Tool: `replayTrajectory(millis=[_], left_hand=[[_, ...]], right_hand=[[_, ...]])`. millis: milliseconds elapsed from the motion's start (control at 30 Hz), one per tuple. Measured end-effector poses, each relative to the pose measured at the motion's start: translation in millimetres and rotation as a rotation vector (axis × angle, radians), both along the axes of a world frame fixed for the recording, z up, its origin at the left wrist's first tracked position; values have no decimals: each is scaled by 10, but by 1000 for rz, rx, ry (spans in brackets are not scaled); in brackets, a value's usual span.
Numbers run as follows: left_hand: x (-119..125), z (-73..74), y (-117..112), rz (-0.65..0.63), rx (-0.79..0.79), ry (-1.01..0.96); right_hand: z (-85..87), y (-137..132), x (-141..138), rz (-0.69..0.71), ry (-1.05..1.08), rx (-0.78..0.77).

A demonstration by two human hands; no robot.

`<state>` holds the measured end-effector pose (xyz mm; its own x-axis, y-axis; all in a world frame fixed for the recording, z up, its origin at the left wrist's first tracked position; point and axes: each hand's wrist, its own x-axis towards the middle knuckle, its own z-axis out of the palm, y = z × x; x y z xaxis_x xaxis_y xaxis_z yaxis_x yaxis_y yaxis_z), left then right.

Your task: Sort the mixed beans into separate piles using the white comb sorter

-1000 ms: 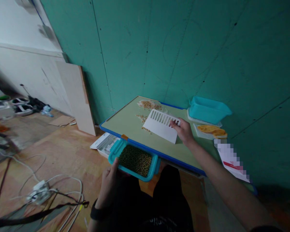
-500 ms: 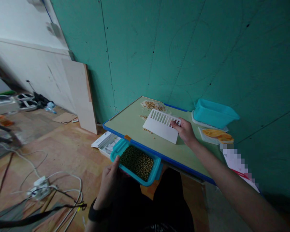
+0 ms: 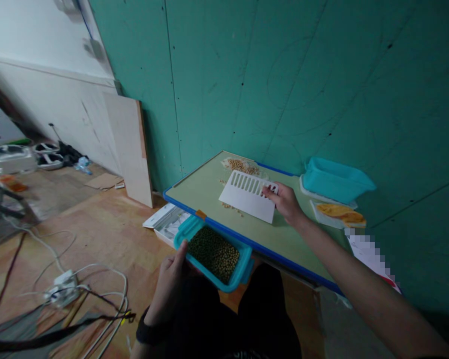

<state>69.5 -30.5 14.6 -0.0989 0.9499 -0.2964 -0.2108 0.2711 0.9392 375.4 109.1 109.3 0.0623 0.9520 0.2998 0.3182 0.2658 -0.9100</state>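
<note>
My left hand (image 3: 172,269) grips the left end of a teal plastic container (image 3: 245,264), its thumb on the rim. Dark green beans (image 3: 205,242) and tan beans (image 3: 225,260) lie inside, the tan ones mostly at the right. The container is held against the near edge of the table (image 3: 295,249). My right hand (image 3: 286,202) is closed on the right edge of a white slotted board (image 3: 247,199), tilted over the tabletop. Loose tan beans (image 3: 241,165) are heaped behind the board, and a few more show along its lower left edge.
A teal bin (image 3: 336,179) stands at the table's back right, with a yellow cloth (image 3: 342,213) in front of it. An open white box (image 3: 168,227) sits below the table's left side. Cables and a power strip (image 3: 63,289) lie on the floor at left.
The white board has shifted slightly left across the table in my right hand. A few beans by its lower edge lie differently. The container stays in my left hand; the view has tilted a little.
</note>
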Motion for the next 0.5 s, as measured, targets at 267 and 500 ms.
replayTrajectory(millis=[267,500], left_hand=[[1,-47,39,35,0,-65],[1,-114,53,54,1,-73]], right_hand=[[84,-55,-87,56,23,-60],[51,-83,-43,90,30,-69]])
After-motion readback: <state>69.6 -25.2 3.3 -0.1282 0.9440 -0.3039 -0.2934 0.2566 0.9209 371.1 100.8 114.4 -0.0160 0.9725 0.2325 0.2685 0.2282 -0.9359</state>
